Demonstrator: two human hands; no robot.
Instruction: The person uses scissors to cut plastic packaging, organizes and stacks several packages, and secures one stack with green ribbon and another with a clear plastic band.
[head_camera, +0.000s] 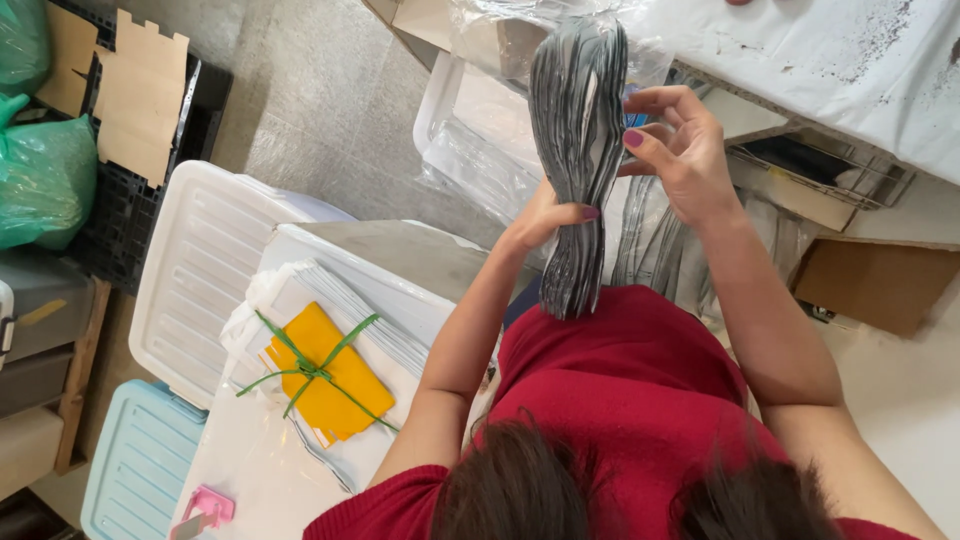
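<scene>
Looking down from the head camera, I see my left hand clasped around the middle of a thick stack of flat grey pieces, held upright in front of my red top. My right hand touches the stack's upper right edge, thumb and fingertips pinching the outer layers. The stack's lower end rests against my lap. To the left, a white bin lid carries a bundle of clear bags with a yellow card tied by green string. A pale blue lid lies below it, green plastic bags sit far left, and a wire basket stands at right
</scene>
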